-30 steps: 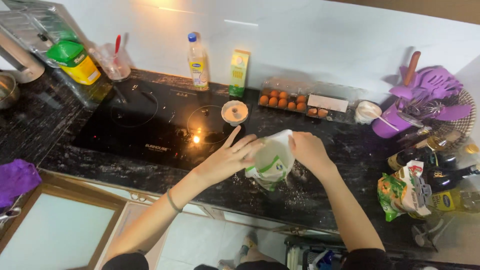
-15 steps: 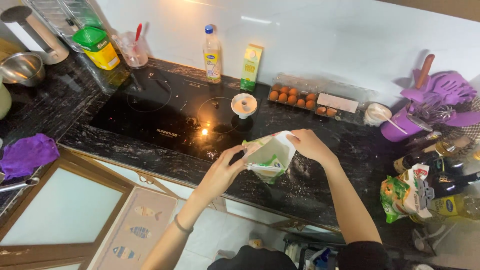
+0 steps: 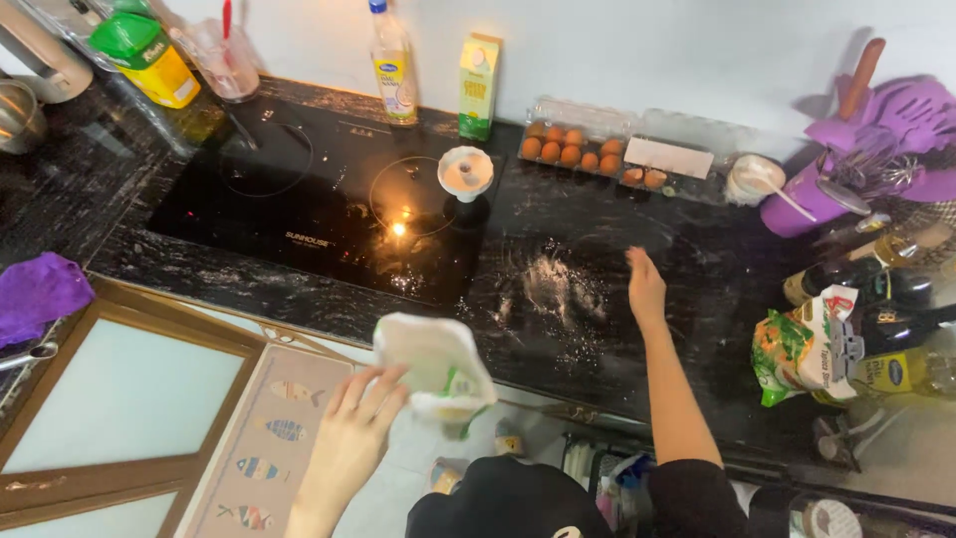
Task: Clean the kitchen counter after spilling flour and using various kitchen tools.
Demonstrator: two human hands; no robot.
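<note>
My left hand [image 3: 351, 438] holds a white plastic bag [image 3: 434, 369] with green print, below the front edge of the black marble counter [image 3: 697, 329] and above the floor. My right hand [image 3: 645, 287] is flat on the counter with its fingers apart, just right of a patch of scattered white flour [image 3: 558, 294]. A small white bowl [image 3: 465, 171] stands at the right edge of the black induction hob [image 3: 299, 189]. Beyond the flour lies a clear tray of brown eggs [image 3: 583, 149].
At the back wall stand an oil bottle [image 3: 390, 65], a green-yellow carton [image 3: 479, 85] and a yellow jar with green lid [image 3: 147, 57]. A purple utensil holder [image 3: 856, 149], bottles and a snack bag [image 3: 807, 344] crowd the right. A purple cloth [image 3: 38, 296] lies left.
My left hand has carried the bag off the counter, down and to the left. My right hand has let go of it and now rests on the counter beside the flour.
</note>
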